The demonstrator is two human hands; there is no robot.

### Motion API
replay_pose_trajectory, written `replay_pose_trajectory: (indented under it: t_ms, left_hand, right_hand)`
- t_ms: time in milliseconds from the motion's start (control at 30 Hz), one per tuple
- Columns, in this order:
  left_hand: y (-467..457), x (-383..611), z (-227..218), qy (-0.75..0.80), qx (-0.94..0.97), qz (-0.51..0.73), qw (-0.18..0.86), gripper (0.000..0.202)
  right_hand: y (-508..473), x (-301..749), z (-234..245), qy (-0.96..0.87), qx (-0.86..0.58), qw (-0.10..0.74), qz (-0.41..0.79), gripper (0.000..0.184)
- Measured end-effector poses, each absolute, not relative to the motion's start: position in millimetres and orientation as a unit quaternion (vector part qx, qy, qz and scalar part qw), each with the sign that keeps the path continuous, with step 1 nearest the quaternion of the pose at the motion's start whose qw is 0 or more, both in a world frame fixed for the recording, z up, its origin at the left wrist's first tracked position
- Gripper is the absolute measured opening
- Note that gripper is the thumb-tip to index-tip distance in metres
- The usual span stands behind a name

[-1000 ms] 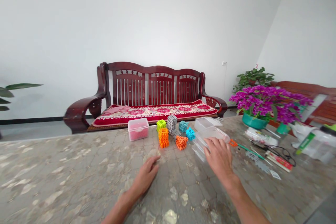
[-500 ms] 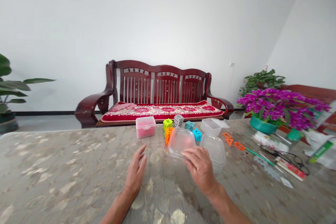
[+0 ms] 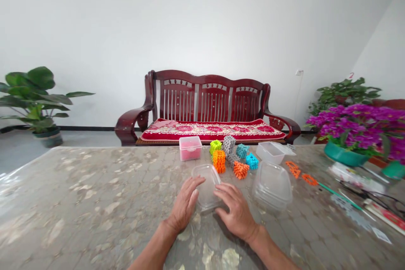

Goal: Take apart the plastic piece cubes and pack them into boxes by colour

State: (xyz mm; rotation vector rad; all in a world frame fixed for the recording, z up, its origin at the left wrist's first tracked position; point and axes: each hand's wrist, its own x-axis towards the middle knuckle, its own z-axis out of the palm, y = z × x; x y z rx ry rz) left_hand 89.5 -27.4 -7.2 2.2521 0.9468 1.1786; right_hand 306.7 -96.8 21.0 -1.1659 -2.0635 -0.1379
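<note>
Currently, hands (image 3: 236, 211) half-open, touching clear plastic piece (image 3: 207, 194); orange blocks (image 3: 219, 162) beyond, clear tub (image 3: 272, 183) right.

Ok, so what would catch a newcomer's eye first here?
Probably the purple flowers in a teal pot at the right of the table, and the dark red bench before the white wall. Next, the bright orange, green and blue blocks toward the table's far edge, beyond the clear plastic piece between the left hand and right hand.
</note>
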Motion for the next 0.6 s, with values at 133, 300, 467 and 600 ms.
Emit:
replay_pose_trajectory:
  t_ms: [133,300,467,600]
  left_hand:
    - [-27.3,94.6,-9.3,0.383,0.759,0.466,0.244,0.04]
    - [-24.9,93.9,-11.0,0.396,0.754,0.462,0.248,0.036]
    - [-24.2,89.3,-4.4,0.337,0.803,0.426,0.245,0.033]
    - [-27.6,90.3,4.2,0.318,0.845,0.365,0.226,0.033]
  right_hand:
    - [-96.6,280.3,23.3,-0.814,-0.45,0.356,-0.089,0.053]
    - [-87.6,254.2,19.0,-0.819,-0.435,0.343,-0.148,0.027]
    - [-87.8,265.4,21.1,-0.811,-0.426,0.353,-0.192,0.017]
    - [-91.3,273.8,22.3,-0.799,-0.427,0.368,-0.209,0.02]
